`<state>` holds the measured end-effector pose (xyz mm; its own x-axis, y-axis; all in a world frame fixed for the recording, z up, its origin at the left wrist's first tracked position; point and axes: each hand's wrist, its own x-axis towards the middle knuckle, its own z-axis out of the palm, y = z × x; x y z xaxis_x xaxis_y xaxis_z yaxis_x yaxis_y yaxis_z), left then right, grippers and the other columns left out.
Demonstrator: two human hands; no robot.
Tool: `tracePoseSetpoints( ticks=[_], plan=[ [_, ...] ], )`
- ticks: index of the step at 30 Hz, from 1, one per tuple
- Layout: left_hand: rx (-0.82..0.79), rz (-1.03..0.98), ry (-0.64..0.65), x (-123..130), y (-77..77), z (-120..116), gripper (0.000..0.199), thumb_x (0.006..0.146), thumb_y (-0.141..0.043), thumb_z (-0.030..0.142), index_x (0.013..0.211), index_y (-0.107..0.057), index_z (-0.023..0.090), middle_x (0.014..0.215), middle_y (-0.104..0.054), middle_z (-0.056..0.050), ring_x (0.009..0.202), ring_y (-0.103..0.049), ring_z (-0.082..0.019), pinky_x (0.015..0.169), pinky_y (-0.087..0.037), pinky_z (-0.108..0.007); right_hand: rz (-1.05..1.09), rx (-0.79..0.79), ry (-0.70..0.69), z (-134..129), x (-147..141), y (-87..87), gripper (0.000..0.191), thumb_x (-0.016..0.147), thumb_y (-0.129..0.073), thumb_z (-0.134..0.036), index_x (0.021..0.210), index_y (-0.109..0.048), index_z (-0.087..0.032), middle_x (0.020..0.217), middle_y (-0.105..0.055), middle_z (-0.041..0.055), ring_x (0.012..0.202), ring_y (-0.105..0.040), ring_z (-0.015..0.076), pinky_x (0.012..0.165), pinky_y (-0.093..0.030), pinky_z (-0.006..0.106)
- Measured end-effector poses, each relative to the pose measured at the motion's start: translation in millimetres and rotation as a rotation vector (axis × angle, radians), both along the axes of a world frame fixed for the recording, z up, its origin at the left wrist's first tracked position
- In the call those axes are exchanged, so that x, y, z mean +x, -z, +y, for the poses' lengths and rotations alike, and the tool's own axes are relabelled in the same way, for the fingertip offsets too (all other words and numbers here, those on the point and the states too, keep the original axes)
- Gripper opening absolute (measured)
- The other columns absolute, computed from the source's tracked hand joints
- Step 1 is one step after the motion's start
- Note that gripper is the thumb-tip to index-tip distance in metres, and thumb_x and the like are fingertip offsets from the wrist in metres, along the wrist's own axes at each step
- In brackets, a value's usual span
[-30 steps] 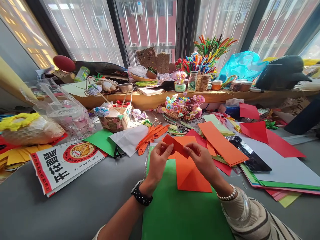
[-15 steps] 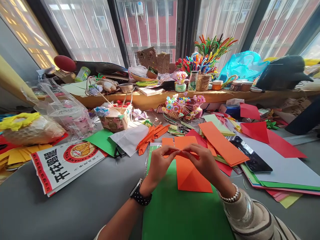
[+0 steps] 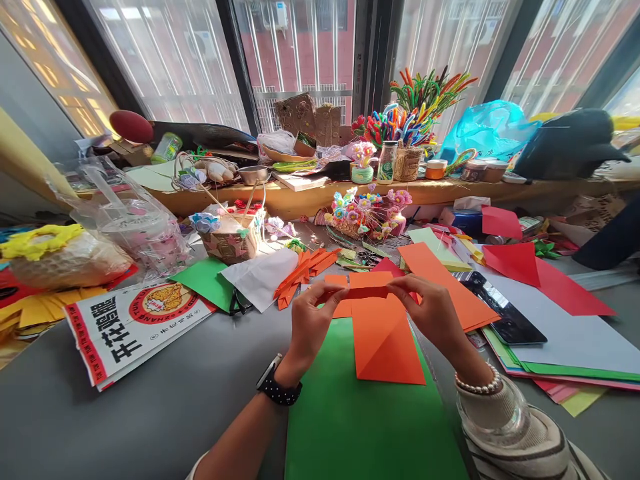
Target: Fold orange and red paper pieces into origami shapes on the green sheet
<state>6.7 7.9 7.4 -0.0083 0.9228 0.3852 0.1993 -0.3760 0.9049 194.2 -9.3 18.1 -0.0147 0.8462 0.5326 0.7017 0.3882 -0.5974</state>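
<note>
A narrow folded strip of orange paper [image 3: 369, 292] is stretched level between my two hands. My left hand [image 3: 316, 323] pinches its left end, and my right hand [image 3: 431, 308] pinches the right end between thumb and fingers. Just below the strip lies a creased orange sheet [image 3: 390, 347] on a green board [image 3: 370, 427]. More orange paper shows behind the strip. To the right of my right hand lies a stack of orange rectangles [image 3: 445, 287]. Several folded orange pieces [image 3: 305, 270] are heaped beyond my left hand.
A black phone [image 3: 505, 310] rests on white and coloured sheets at the right. At the left lie a printed paper bag [image 3: 140, 327] and a green sheet [image 3: 205, 283]. A woven basket [image 3: 227, 243] and beaded flowers [image 3: 357, 217] stand farther back, before a crowded windowsill.
My hands have moved apart, the right one sliding rightward. The orange strip, mostly covered by my fingers before, now shows stretched between them.
</note>
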Motion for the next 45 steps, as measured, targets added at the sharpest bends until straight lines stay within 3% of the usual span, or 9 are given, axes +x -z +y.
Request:
tracePoseSetpoints(
  ticks=[6, 9, 12, 17, 22, 36, 42, 45],
  plan=[
    [0.016, 0.001, -0.038, 0.5, 1.9, 0.6, 0.012, 0.069, -0.059, 0.029, 0.069, -0.062, 0.018, 0.065, -0.061, 0.001, 0.065, -0.058, -0.012, 0.062, -0.047, -0.021, 0.082, 0.057, 0.063, 0.3, -3.0, 2.2, 0.016, 0.077, -0.051, -0.031, 0.08, -0.059, -0.018, 0.081, -0.064, 0.0056, 0.074, -0.059, 0.0184, 0.065, -0.046, 0.03],
    [0.01, 0.012, 0.006, 0.5, 3.2, 1.2, 0.012, 0.071, -0.057, 0.029, 0.07, -0.06, 0.017, 0.066, -0.06, 0.001, 0.066, -0.058, -0.012, 0.062, -0.047, -0.021, 0.055, 0.032, -0.063, -0.8, -8.8, 3.8, 0.018, 0.075, -0.054, -0.031, 0.088, -0.058, -0.019, 0.088, -0.063, 0.0055, 0.08, -0.057, 0.0187, 0.068, -0.047, 0.03],
    [0.041, 0.112, 0.049, 0.6, 4.0, 1.2, 0.012, 0.073, -0.054, 0.027, 0.072, -0.059, 0.017, 0.069, -0.061, -0.001, 0.067, -0.058, -0.013, 0.062, -0.047, -0.023, -0.023, 0.039, -0.121, -1.5, -13.1, 6.6, 0.01, 0.078, -0.051, -0.023, 0.077, -0.06, -0.017, 0.073, -0.063, 0.0042, 0.067, -0.057, 0.0164, 0.058, -0.045, 0.027],
    [0.368, 0.482, 0.041, 1.9, 5.2, 0.4, 0.008, 0.074, -0.055, 0.022, 0.076, -0.062, 0.019, 0.071, -0.063, -0.001, 0.072, -0.056, -0.015, 0.072, -0.043, -0.031, -0.2, 0.166, -0.171, -2.6, -16.9, 12.0, 0.013, 0.079, -0.048, -0.016, 0.078, -0.061, -0.016, 0.07, -0.061, 0.0052, 0.067, -0.053, 0.0164, 0.059, -0.043, 0.027],
    [0.55, 0.638, 0.049, 1.8, 6.4, 0.2, 0.011, 0.076, -0.052, 0.02, 0.077, -0.063, 0.022, 0.068, -0.064, 0.001, 0.066, -0.056, -0.012, 0.085, -0.037, -0.036, -0.287, 0.235, -0.196, -3.9, -20.1, 14.4, 0.015, 0.081, -0.046, -0.015, 0.081, -0.061, -0.016, 0.072, -0.062, 0.0051, 0.068, -0.052, 0.0161, 0.06, -0.042, 0.026],
    [0.651, 0.718, -0.103, -14.0, 2.2, 12.6, 0.011, 0.075, -0.052, 0.019, 0.076, -0.062, 0.023, 0.07, -0.066, 0.002, 0.067, -0.059, -0.012, 0.084, -0.039, -0.036, -0.281, 0.295, -0.038, 1.2, 3.2, 6.3, 0.014, 0.079, -0.048, -0.015, 0.077, -0.062, -0.017, 0.071, -0.063, 0.0053, 0.068, -0.055, 0.0172, 0.061, -0.044, 0.028],
    [0.654, 0.728, -0.269, -20.5, -1.9, 14.0, 0.01, 0.076, -0.051, 0.018, 0.077, -0.061, 0.019, 0.071, -0.066, -0.002, 0.069, -0.058, -0.016, 0.079, -0.042, -0.035, -0.238, 0.29, -0.007, 0.9, 7.1, 5.2, 0.015, 0.08, -0.047, -0.016, 0.077, -0.061, -0.017, 0.072, -0.063, 0.006, 0.071, -0.056, 0.0179, 0.063, -0.045, 0.029],
    [0.661, 0.699, -0.215, -16.5, -1.5, 11.4, 0.012, 0.076, -0.051, 0.019, 0.085, -0.06, 0.019, 0.078, -0.065, -0.003, 0.076, -0.057, -0.016, 0.079, -0.042, -0.035, -0.218, 0.269, -0.058, -0.5, 3.5, 6.2, 0.014, 0.079, -0.048, -0.016, 0.078, -0.062, -0.017, 0.073, -0.063, 0.0057, 0.07, -0.055, 0.0169, 0.063, -0.045, 0.028]
  ],
)
